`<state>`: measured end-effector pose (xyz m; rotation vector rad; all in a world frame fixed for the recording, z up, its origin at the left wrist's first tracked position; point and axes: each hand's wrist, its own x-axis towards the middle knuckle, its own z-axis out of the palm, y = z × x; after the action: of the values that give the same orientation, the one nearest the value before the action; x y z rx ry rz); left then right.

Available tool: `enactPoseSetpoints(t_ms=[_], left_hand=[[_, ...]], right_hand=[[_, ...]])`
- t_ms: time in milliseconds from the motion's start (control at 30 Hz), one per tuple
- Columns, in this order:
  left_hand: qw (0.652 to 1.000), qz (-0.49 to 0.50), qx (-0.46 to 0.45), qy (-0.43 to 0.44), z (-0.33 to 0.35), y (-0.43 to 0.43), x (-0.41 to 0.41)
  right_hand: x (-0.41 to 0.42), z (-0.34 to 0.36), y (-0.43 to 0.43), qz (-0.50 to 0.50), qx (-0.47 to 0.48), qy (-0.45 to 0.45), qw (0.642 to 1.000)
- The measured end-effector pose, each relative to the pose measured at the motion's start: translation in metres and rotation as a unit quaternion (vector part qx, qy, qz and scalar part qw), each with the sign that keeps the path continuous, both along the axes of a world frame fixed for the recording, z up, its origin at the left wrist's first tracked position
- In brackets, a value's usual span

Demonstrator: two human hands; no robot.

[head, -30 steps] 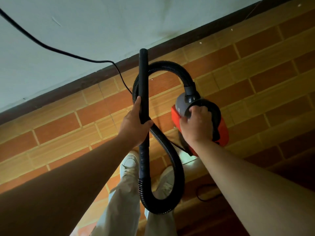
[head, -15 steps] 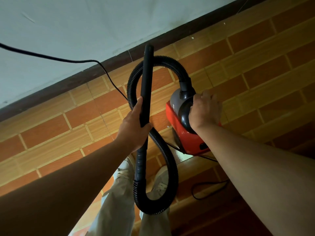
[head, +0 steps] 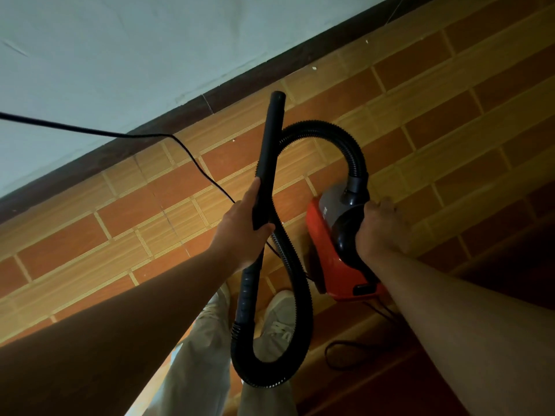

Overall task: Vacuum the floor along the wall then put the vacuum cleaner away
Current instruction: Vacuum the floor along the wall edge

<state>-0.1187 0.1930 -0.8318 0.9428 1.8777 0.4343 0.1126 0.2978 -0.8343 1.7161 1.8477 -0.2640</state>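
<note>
hose (head: 279, 370) hung looped above the shoes | left hand (head: 240, 232) wrapped round black tube (head: 268, 151), now tilted further right | right hand (head: 380, 226) curled round the handle of red vacuum cleaner (head: 327, 244), carried above tiled floor (head: 450, 115), shifted rightward since | cord (head: 120, 135) trailed across wall (head: 120, 40)
</note>
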Motion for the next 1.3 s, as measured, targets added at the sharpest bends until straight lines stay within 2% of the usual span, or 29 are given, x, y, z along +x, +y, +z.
enactPoseSetpoints(t_ms=[200,333,400,500,567,633,700,767,967,1033,1167,1300], left_hand=[[0.999,-0.033,-0.012,-0.008,-0.006,-0.006,0.018],[0.999,-0.04,-0.016,0.007,-0.006,-0.012,0.023],[0.999,-0.027,-0.019,0.004,-0.004,-0.012,0.021],[1.0,0.0,-0.024,0.005,0.003,-0.007,0.012],[0.999,0.019,-0.027,0.009,0.007,-0.004,0.005],[0.998,0.043,-0.034,0.008,0.007,-0.002,-0.003],[0.997,0.067,-0.047,0.004,0.005,-0.003,-0.01],[0.995,0.079,-0.06,-0.006,0.002,-0.002,-0.017],[0.99,0.055,-0.127,0.003,-0.014,-0.006,-0.057],[0.987,0.056,-0.153,-0.014,-0.022,-0.011,-0.063],[0.981,0.067,-0.179,-0.043,-0.036,-0.02,-0.07],[0.977,0.064,-0.196,-0.047,-0.046,-0.019,-0.076]], right_hand=[[0.028,0.0,-0.026,-0.038,-0.044,-0.016,0.998],[0.029,0.007,-0.03,-0.054,-0.035,-0.009,0.998],[0.015,0.013,-0.027,-0.045,-0.009,0.029,0.999],[-0.026,0.022,-0.019,-0.037,-0.002,0.169,0.985],[-0.065,0.026,-0.014,-0.102,-0.064,0.296,0.948],[-0.107,0.026,-0.012,-0.211,-0.143,0.383,0.888],[-0.144,0.023,-0.017,-0.324,-0.212,0.428,0.817],[-0.167,0.021,-0.029,-0.387,-0.256,0.438,0.77],[-0.197,0.006,-0.083,-0.452,-0.31,0.384,0.743],[-0.199,0.002,-0.1,-0.494,-0.324,0.369,0.717],[-0.201,0.0,-0.123,-0.58,-0.371,0.343,0.639],[-0.206,-0.01,-0.133,-0.596,-0.359,0.347,0.629]])
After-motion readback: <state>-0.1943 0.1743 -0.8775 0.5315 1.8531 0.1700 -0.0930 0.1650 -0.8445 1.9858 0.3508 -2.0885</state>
